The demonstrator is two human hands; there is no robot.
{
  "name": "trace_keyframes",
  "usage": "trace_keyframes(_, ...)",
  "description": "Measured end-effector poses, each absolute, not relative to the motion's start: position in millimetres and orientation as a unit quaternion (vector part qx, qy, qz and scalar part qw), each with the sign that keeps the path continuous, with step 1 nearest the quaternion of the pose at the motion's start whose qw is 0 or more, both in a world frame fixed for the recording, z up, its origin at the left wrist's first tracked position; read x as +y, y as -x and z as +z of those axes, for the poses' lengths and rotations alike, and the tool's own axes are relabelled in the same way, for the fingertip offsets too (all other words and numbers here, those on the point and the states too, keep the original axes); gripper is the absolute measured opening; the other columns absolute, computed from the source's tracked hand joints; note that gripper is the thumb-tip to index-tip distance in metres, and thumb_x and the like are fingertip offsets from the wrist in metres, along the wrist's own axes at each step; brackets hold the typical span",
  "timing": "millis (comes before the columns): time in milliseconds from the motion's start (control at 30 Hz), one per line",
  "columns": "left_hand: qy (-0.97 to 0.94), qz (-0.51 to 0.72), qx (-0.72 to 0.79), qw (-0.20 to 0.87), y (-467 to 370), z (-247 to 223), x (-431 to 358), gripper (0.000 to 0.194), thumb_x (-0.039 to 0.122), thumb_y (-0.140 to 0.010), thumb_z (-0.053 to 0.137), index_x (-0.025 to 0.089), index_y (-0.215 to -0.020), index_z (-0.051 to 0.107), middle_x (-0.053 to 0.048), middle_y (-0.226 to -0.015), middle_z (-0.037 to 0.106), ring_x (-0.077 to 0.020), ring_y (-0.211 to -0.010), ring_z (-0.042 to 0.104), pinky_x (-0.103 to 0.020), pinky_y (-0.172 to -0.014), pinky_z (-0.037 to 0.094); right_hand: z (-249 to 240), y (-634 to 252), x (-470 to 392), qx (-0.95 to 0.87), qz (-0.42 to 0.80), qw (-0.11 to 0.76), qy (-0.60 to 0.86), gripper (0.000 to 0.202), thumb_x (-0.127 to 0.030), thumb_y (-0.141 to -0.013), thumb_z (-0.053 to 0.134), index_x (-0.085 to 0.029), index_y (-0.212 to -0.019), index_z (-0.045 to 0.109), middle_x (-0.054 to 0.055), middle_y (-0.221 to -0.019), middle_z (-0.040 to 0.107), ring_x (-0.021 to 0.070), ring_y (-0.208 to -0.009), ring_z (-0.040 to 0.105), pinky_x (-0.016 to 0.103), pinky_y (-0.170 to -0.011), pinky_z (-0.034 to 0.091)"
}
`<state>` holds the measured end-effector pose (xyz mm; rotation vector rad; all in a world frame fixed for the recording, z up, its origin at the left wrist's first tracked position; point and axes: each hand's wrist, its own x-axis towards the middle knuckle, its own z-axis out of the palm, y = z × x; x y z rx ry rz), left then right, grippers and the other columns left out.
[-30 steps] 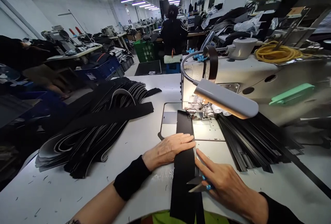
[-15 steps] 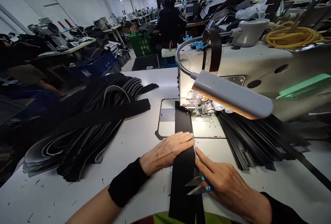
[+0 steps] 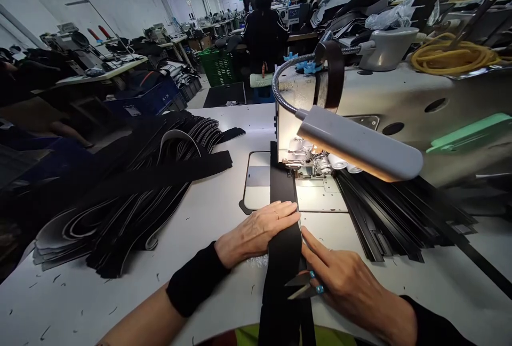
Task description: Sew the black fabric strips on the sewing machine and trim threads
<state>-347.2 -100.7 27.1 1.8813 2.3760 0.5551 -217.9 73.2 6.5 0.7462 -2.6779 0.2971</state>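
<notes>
A wide black strip (image 3: pixel 282 282) runs from the front table edge to beneath the needle area of a sewing machine (image 3: pixel 298 90). My left hand (image 3: pixel 262 228) lies flat across it with fingers stretched out. At the strip's right edge, my right hand (image 3: pixel 340 271) pinches the edge between thumb and forefinger, along with a narrow black strip (image 3: pixel 307 314) beneath. Small scissors (image 3: pixel 302 284) are also held in that hand, their blades pointing left over the strip. A lit grey lamp (image 3: pixel 360 143) hangs over the needle area.
A heap of black strips (image 3: pixel 160 175) lies on the left of the white table (image 3: pixel 216 228). Narrow black strips (image 3: pixel 392 223) fan out on the right. A person (image 3: pixel 264 26) sits ahead with their back turned, beside a green crate (image 3: pixel 218 67).
The wide strip's far end reaches further under and behind the machine head, and its near part bends slightly. Both hands have barely moved.
</notes>
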Motion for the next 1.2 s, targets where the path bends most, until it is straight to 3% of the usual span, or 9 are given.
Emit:
trace_keyframes(100, -0.61, 0.181, 0.771, 0.031, 347.4, 26.3, -100.9, 0.032, 0.025, -0.092, 0.034, 0.015, -0.12, 0.046, -0.013, -0.128, 0.05, -0.0184, -0.121, 0.044, -0.035, -0.106, 0.032, 4.5, 217.2, 73.4, -0.945, 0.108, 0.162, -0.264, 0.043, -0.004, -0.077, 0.032, -0.001, -0.116, 0.05, 0.026, -0.125, 0.049, 0.0142, -0.056, 0.06, 0.026, -0.043, 0.045)
trace_keyframes(467, -0.614, 0.188, 0.764, 0.056, 347.5, 27.2, -102.0, 0.033, 0.029, -0.092, 0.033, 0.015, -0.118, 0.048, -0.014, -0.128, 0.049, -0.0219, -0.119, 0.046, -0.039, -0.104, 0.034, 7.9, 216.9, 73.1, -0.946, 0.106, 0.156, -0.264, 0.044, -0.001, -0.073, 0.03, -0.004, -0.111, 0.054, 0.024, -0.122, 0.052, 0.0114, -0.044, 0.047, 0.027, -0.039, 0.039)
trace_keyframes(933, -0.609, 0.175, 0.77, 0.073, 350.0, 35.2, -101.5, 0.036, 0.024, -0.088, 0.036, 0.013, -0.121, 0.044, -0.013, -0.13, 0.048, -0.0214, -0.122, 0.042, -0.038, -0.106, 0.032, 6.6, 219.0, 73.8, -0.939, 0.106, 0.19, -0.268, 0.04, -0.004, -0.08, 0.029, -0.001, -0.113, 0.052, 0.024, -0.116, 0.056, 0.0166, -0.063, 0.063, 0.026, -0.045, 0.048)
trace_keyframes(1200, -0.585, 0.16, 0.794, 0.04, 345.9, 25.6, -103.2, 0.046, 0.033, -0.09, 0.041, 0.01, -0.129, 0.038, -0.014, -0.138, 0.039, -0.0211, -0.131, 0.031, -0.038, -0.11, 0.025, 8.6, 221.5, 70.1, -0.948, 0.078, 0.2, -0.236, 0.033, -0.014, -0.089, 0.031, -0.004, -0.104, 0.059, 0.023, -0.116, 0.057, 0.0144, -0.051, 0.061, 0.025, -0.038, 0.043)
